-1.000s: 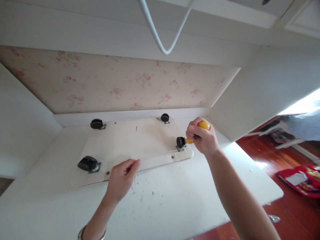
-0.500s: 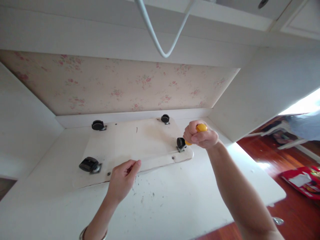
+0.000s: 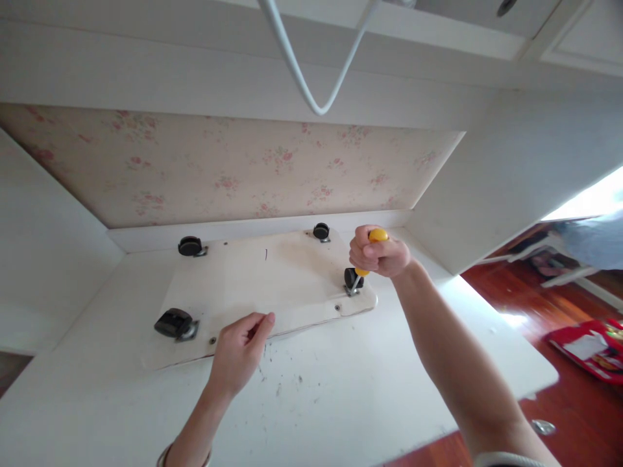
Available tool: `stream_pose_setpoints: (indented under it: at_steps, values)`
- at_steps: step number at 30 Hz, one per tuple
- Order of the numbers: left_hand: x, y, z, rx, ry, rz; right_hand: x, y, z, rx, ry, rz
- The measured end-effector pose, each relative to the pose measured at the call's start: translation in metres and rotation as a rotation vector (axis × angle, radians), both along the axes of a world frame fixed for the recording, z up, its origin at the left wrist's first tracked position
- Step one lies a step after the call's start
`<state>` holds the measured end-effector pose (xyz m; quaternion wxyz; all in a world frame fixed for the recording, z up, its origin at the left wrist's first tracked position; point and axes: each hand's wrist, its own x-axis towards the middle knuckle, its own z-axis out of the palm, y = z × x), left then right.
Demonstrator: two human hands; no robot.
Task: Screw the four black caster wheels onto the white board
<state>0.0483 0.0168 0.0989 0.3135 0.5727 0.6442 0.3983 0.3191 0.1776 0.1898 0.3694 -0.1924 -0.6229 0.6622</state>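
My right hand [image 3: 382,251] is wrapped round the yellow handle of a screwdriver [image 3: 378,235]. Its metal shaft slants down to the mounting plate of a black caster [image 3: 350,279] at the near right corner of a white board [image 3: 287,279]. Whether the tip sits in a screw is too small to tell. My left hand [image 3: 238,347] is closed at the board's front edge, thumb against curled fingers; anything inside is hidden. Other black casters point up from the board: one near left [image 3: 174,322], one far left [image 3: 189,246] and one far right [image 3: 321,231].
The board lies on a white desktop [image 3: 335,402] with dark specks. Behind is floral wallpaper [image 3: 233,168], with white panels [image 3: 506,162] at the sides. A white cable [image 3: 302,78] hangs in front. At right, a red case [image 3: 584,350] lies on the wooden floor.
My right hand has moved slightly left and up with the screwdriver, and its shaft now shows against the caster plate. My left hand stays in place.
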Motion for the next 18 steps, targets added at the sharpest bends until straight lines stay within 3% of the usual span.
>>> stream_pose_setpoints:
  at_steps: [5,11,14,18]
  values:
    - [-0.001,-0.001,-0.002,-0.014,-0.012,-0.004,-0.011,-0.023,-0.005,0.047,0.065,-0.386]
    - [-0.002,-0.001,-0.005,-0.012,-0.009,-0.014,-0.035,-0.055,-0.013,0.189,-0.033,-1.020]
    - [-0.001,0.001,-0.003,0.003,-0.007,-0.009,-0.044,-0.063,-0.012,0.245,-0.115,-1.073]
    - [0.000,-0.002,0.001,0.007,-0.008,-0.051,-0.048,-0.064,-0.009,0.227,-0.140,-0.957]
